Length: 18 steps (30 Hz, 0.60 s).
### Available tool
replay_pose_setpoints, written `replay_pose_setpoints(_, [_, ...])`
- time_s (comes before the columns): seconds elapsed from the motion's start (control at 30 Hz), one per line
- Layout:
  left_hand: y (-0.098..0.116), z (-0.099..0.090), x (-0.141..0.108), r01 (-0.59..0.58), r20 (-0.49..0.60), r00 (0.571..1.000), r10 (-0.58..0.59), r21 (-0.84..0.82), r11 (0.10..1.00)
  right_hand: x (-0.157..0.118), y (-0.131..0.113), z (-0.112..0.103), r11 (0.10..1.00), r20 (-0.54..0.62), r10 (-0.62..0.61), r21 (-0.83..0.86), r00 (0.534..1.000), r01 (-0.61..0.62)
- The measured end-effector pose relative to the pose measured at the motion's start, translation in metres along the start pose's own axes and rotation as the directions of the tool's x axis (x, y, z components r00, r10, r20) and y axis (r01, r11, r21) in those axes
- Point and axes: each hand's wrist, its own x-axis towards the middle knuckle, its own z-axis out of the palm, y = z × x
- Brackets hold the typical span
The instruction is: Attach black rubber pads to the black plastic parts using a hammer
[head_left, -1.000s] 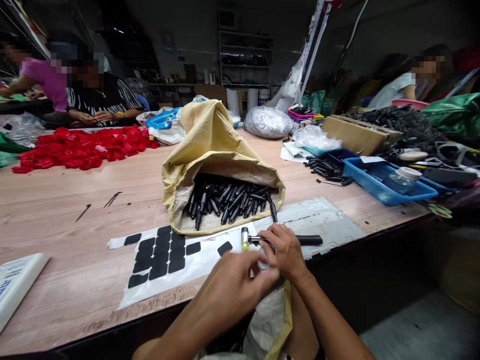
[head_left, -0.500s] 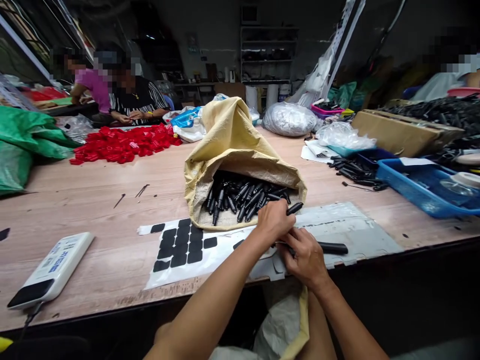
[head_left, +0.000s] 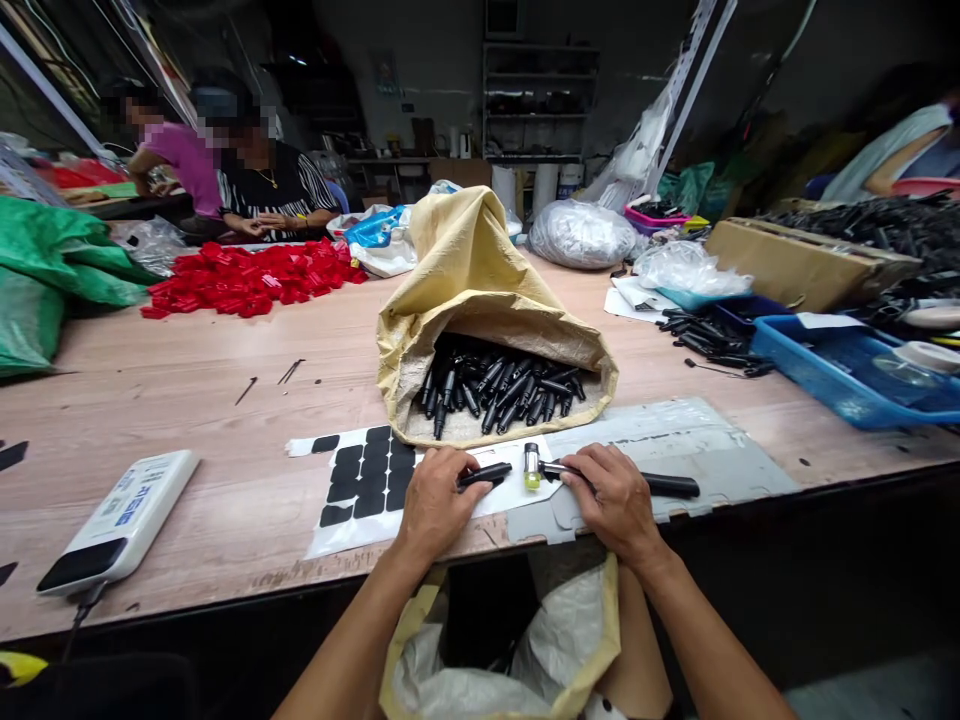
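Above the white sheet with black squares, my left hand is closed on a black pen-shaped part. My right hand grips a small mallet by its shaft; its metal head has a yellow-green face, and the black handle sticks out to the right. The mallet head is a short way right of the black part's tip. Just behind the hands lies an open yellow woven sack, its mouth facing me, with many similar black parts inside. Partly under my right hand is a flat grey board.
Left of my hands are a sticker sheet and a white power bank with a cable. Red pieces are heaped further back, near co-workers. At right stand a blue basket and loose black parts. An open sack is at my lap.
My left hand has moved left and down from beside my right hand, bringing the black part over the sheet. The mallet head, hidden before, now shows.
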Motion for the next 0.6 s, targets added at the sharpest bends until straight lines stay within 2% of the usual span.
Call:
replay_pose_setpoints(0.1, [0.001,0.004,0.003,-0.028,0.02,0.999,0.029,-0.018,0.999,0.0,-0.004,-0.004,1.0,-0.055,0.015,-0.002,0.998,-0.015])
replay_pose_setpoints(0.2, [-0.001,0.003,0.004,-0.041,0.043,0.998,0.043,-0.048,0.998,0.0,-0.02,-0.008,0.998,-0.094,0.036,0.057,0.995,-0.031])
replay_pose_setpoints(0.43, [-0.004,0.003,0.003,-0.011,0.044,0.999,0.015,-0.082,0.997,-0.002,-0.07,-0.008,0.967,-0.032,0.109,0.236,0.994,-0.098])
replay_pose_setpoints(0.6, [-0.004,0.003,0.003,-0.013,0.037,0.999,0.017,-0.102,0.995,-0.002,-0.088,-0.004,0.965,-0.094,0.089,0.254,0.992,-0.062])
